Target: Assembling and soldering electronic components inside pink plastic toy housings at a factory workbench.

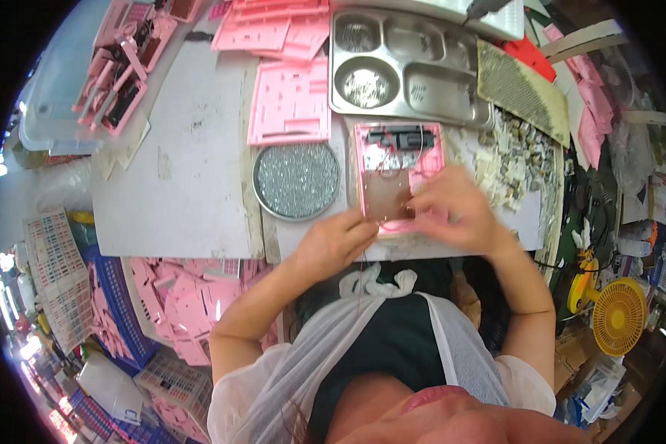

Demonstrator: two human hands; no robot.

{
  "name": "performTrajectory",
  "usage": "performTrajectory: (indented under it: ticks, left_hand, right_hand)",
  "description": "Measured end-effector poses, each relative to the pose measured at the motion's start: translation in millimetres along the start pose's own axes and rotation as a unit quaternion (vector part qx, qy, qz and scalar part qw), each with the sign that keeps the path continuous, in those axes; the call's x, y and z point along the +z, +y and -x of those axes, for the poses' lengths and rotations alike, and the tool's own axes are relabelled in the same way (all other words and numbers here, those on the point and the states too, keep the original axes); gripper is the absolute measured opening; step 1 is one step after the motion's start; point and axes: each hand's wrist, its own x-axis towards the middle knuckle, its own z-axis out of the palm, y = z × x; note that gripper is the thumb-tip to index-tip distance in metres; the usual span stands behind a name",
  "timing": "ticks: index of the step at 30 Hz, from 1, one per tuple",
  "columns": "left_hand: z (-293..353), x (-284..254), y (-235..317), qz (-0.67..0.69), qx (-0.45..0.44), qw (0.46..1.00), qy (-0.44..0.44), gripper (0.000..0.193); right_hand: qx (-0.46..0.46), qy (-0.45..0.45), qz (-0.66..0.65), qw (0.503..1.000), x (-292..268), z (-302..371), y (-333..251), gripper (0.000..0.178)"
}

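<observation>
A pink plastic casing (361,159) lies at the table's front edge. Across its top sits a black part (401,138) with thin wires looping below it, and a brownish square plate (386,194) covers its lower middle. My left hand (336,243) is closed in a pinch at the casing's lower left corner; what its fingertips hold is hidden. A thin reddish strand hangs below them. My right hand (459,211), slightly blurred, curls over the casing's right side. Its thumb and fingers close near the plate's right edge, on something too small to make out.
Left of the casing stands a round dish (296,181) of small metal pieces. Behind are a pink panel (291,100) and a steel compartment tray (399,65). Small loose parts (514,163) cover the right side. Finished-looking pink assemblies (118,81) lie far left; a yellow fan (620,317) stands right.
</observation>
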Motion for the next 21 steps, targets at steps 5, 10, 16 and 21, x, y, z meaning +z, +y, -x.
performTrajectory:
  ticks: [5,10,16,21]
  left_hand:
    - [-8,-8,-1,-0.002,0.019,0.999,-0.031,0.017]
    - [-13,-12,-7,0.004,0.014,0.998,-0.061,0.017]
    - [-11,-10,-4,0.023,0.0,0.998,-0.059,0.018]
    - [-13,-10,-6,0.045,0.005,0.998,-0.054,0.017]
  right_hand:
    - [0.239,0.186,0.015,0.953,-153,-65,127,0.015]
    - [0.093,0.162,0.251,0.95,-203,-190,221,0.018]
    - [0.176,0.129,0.505,0.835,-262,-239,252,0.019]
    - [0.003,0.156,0.481,0.863,-263,-212,272,0.015]
